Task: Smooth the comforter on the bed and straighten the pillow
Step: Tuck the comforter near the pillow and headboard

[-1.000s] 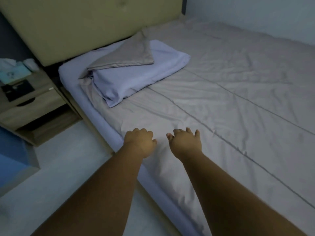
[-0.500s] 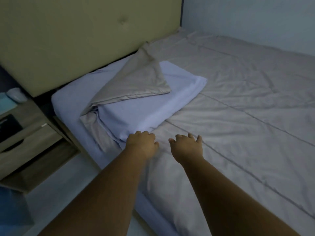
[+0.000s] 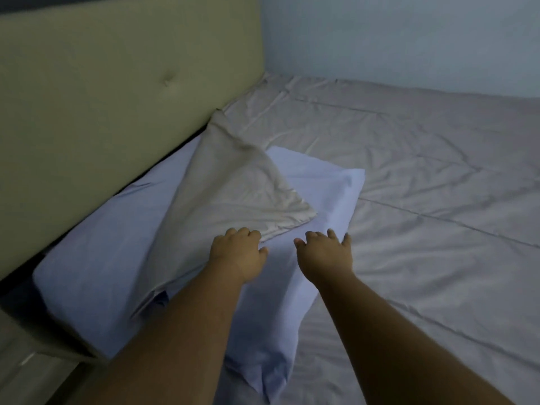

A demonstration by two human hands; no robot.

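Lilac pillow (image 3: 321,200) under folded grey comforter (image 3: 233,194); left hand (image 3: 238,254) curled at its edge, grip unclear; right hand (image 3: 324,255) spread, grip wide.

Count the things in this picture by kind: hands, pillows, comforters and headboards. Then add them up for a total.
Hands: 2, the left hand and the right hand
Lavender pillow: 1
Grey comforter: 1
Padded headboard: 1
Total: 5
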